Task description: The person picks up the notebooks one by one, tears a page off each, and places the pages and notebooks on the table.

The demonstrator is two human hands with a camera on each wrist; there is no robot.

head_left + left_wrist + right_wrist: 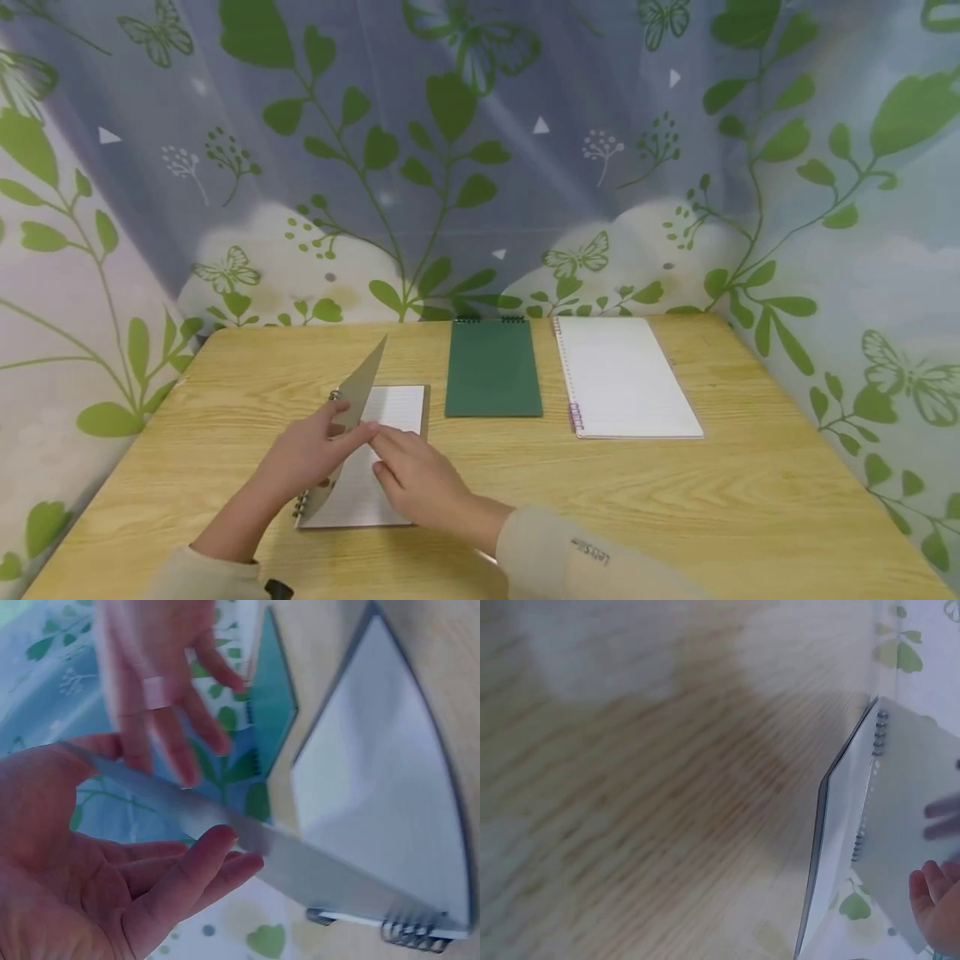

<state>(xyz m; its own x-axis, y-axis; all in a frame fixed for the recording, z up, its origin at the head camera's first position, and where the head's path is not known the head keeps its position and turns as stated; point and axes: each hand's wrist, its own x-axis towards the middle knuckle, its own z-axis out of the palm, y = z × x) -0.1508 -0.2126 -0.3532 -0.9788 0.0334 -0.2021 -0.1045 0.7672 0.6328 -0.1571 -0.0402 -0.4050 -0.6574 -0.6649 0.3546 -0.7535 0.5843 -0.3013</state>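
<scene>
A spiral notebook with lined white pages (399,403) lies at the left of the wooden table, its coil along the left side. Its grey cover (362,383) stands raised at a steep slant over the page. My left hand (306,450) holds this cover between thumb and fingers, seen close in the left wrist view. Over the page, my right hand (423,479) has its fingers extended toward the left thumb. In the left wrist view the right fingers (172,739) hang spread, holding nothing. The right wrist view shows the notebook's coil (880,735) and the lifted cover.
A dark green top-bound notepad (493,367) lies at the table's back middle. Right of it is a larger white spiral notebook (626,375) with a pinkish coil. A leaf-patterned curtain (480,167) hangs behind and beside the wooden table (637,517).
</scene>
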